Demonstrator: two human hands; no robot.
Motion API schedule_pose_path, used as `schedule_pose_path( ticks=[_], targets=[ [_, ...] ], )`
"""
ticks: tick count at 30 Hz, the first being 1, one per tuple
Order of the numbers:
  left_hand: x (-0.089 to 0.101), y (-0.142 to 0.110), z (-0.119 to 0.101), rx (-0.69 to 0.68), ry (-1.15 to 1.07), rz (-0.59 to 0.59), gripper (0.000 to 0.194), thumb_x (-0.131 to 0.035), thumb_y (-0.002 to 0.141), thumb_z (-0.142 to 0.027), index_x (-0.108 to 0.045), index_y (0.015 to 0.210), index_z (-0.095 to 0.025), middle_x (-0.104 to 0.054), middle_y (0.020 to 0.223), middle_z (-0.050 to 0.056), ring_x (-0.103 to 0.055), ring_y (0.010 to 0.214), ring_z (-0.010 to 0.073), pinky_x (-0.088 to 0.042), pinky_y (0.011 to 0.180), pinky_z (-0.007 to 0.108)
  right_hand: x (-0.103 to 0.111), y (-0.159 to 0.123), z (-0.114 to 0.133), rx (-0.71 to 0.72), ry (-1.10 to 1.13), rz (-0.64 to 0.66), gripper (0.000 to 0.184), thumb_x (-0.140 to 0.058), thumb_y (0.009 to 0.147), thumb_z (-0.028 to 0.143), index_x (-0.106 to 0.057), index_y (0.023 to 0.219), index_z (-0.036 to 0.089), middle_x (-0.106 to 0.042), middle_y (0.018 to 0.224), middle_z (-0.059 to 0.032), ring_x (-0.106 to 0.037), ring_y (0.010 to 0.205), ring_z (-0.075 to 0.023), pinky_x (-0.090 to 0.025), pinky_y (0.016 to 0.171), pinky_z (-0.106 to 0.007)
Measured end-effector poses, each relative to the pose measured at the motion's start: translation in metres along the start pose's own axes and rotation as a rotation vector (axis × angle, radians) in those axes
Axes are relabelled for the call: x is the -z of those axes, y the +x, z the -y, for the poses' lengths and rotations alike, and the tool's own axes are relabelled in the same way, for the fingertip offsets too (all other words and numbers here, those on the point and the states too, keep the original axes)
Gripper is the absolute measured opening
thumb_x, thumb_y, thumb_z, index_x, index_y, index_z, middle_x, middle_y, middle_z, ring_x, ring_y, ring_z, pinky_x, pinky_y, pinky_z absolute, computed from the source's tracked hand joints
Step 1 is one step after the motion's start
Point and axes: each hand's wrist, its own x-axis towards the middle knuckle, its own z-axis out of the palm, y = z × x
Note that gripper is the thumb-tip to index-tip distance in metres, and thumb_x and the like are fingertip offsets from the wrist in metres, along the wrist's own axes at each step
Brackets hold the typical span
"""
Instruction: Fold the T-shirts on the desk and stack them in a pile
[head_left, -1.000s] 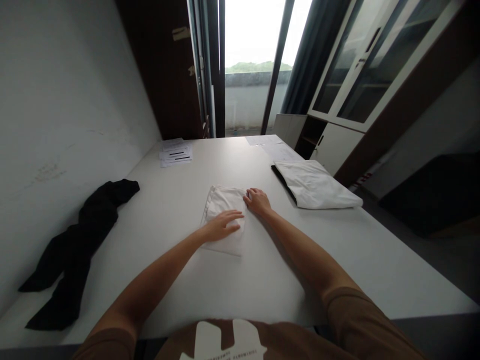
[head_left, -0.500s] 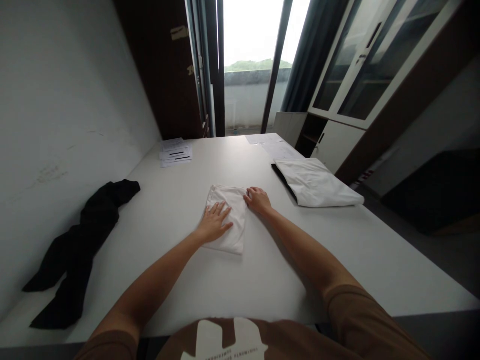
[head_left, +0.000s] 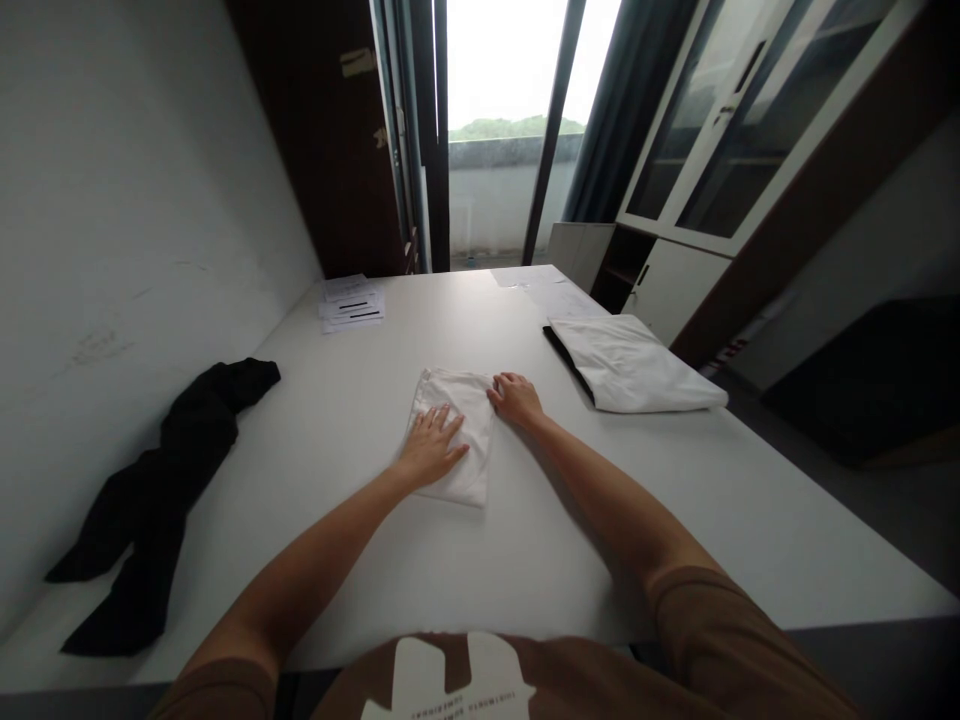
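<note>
A folded white cloth garment (head_left: 472, 405) lies flat on the white table (head_left: 555, 560) in front of me. My left hand (head_left: 432, 448) rests palm down on its left half, fingers spread. At the cloth's upper right corner is my right hand (head_left: 516, 398), its fingers bent and closed on the edge there. The part of the cloth under my left palm is hidden.
Black trousers (head_left: 165, 470) lie along the wall at the left. Papers (head_left: 351, 305) sit at the far left, and more sheets (head_left: 555, 295) at the far right. A larger folded white garment (head_left: 637, 365) with a black layer beneath lies near the right edge.
My left hand has moved left and come down flat on the cloth, its fingers spreading, and the cloth looks smoother. The right hand has stayed at the upper right corner.
</note>
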Motion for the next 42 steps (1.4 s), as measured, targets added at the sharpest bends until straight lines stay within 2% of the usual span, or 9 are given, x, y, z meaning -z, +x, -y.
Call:
schedule_pose_path(
  ticks=[7, 13, 20, 26, 31, 36, 39, 42],
  targets=[
    [-0.003, 0.005, 0.014, 0.063, -0.027, 0.019, 0.067, -0.04, 0.102, -0.063, -0.036, 0.16, -0.029, -0.024, 0.169, 0.011, -0.017, 0.156, 0.0381, -0.015, 0.125, 0.058, -0.003, 0.0, -0.002, -0.008, 0.0, 0.005, 0.041, -0.055, 0.099, 0.043, -0.066, 0.13, 0.019, -0.06, 0.14, -0.0128, -0.051, 0.13, -0.0277, -0.035, 0.112, -0.039],
    [-0.007, 0.011, 0.025, 0.094, -0.033, 0.054, 0.068, -0.036, 0.101, -0.065, -0.031, 0.161, -0.034, -0.022, 0.17, 0.009, -0.015, 0.157, 0.0362, -0.014, 0.124, 0.06, -0.003, 0.0, -0.002, -0.001, -0.004, -0.01, 0.039, -0.055, 0.099, 0.043, -0.067, 0.127, 0.019, -0.06, 0.139, -0.0128, -0.051, 0.13, -0.0279, -0.035, 0.112, -0.039],
    [-0.008, 0.018, 0.039, 0.111, -0.039, 0.078, 0.068, -0.032, 0.102, -0.065, -0.027, 0.162, -0.034, -0.018, 0.171, 0.006, -0.012, 0.158, 0.0323, -0.013, 0.125, 0.058, 0.001, -0.002, 0.001, -0.005, -0.007, 0.01, 0.037, -0.055, 0.099, 0.042, -0.068, 0.126, 0.02, -0.06, 0.139, -0.0126, -0.052, 0.129, -0.0273, -0.036, 0.111, -0.039],
    [-0.011, 0.021, 0.055, 0.197, -0.03, 0.073, 0.069, -0.029, 0.102, -0.066, -0.027, 0.163, -0.033, -0.015, 0.172, 0.006, -0.013, 0.158, 0.0328, -0.012, 0.125, 0.058, 0.0, -0.001, 0.0, -0.006, -0.02, -0.002, 0.038, -0.055, 0.099, 0.044, -0.068, 0.126, 0.02, -0.061, 0.138, -0.0125, -0.052, 0.129, -0.0268, -0.035, 0.111, -0.038],
    [-0.012, 0.019, 0.06, 0.221, 0.002, 0.04, 0.068, -0.025, 0.103, -0.065, -0.031, 0.161, -0.03, -0.02, 0.171, 0.007, -0.02, 0.156, 0.0317, -0.016, 0.125, 0.056, -0.003, 0.001, -0.006, 0.003, -0.013, -0.011, 0.039, -0.055, 0.099, 0.045, -0.067, 0.128, 0.021, -0.061, 0.139, -0.0126, -0.052, 0.131, -0.0261, -0.034, 0.112, -0.036],
    [-0.007, 0.016, 0.056, 0.189, -0.004, -0.015, 0.059, -0.027, 0.106, -0.056, -0.04, 0.157, -0.029, -0.027, 0.169, 0.006, -0.028, 0.154, 0.0281, -0.019, 0.125, 0.053, -0.006, 0.001, -0.007, -0.019, 0.012, -0.022, 0.044, -0.054, 0.1, 0.045, -0.063, 0.134, 0.02, -0.057, 0.144, -0.014, -0.05, 0.133, -0.0269, -0.033, 0.114, -0.038],
    [-0.005, 0.015, 0.054, 0.151, -0.027, -0.039, 0.057, -0.028, 0.107, -0.052, -0.043, 0.155, -0.025, -0.032, 0.167, 0.008, -0.031, 0.152, 0.0269, -0.022, 0.124, 0.052, -0.011, 0.0, -0.006, -0.075, 0.018, -0.042, 0.055, -0.053, 0.1, 0.049, -0.055, 0.144, 0.016, -0.048, 0.152, -0.0188, -0.043, 0.141, -0.03, -0.032, 0.116, -0.042],
    [-0.005, 0.014, 0.054, 0.138, -0.036, -0.053, 0.055, -0.031, 0.107, -0.05, -0.044, 0.154, -0.025, -0.034, 0.166, 0.009, -0.032, 0.152, 0.0266, -0.023, 0.124, 0.052, -0.016, 0.0, -0.007, -0.066, 0.022, -0.011, 0.057, -0.055, 0.098, 0.054, -0.056, 0.141, 0.016, -0.044, 0.154, -0.0197, -0.034, 0.147, -0.0325, -0.028, 0.119, -0.047]
  ],
)
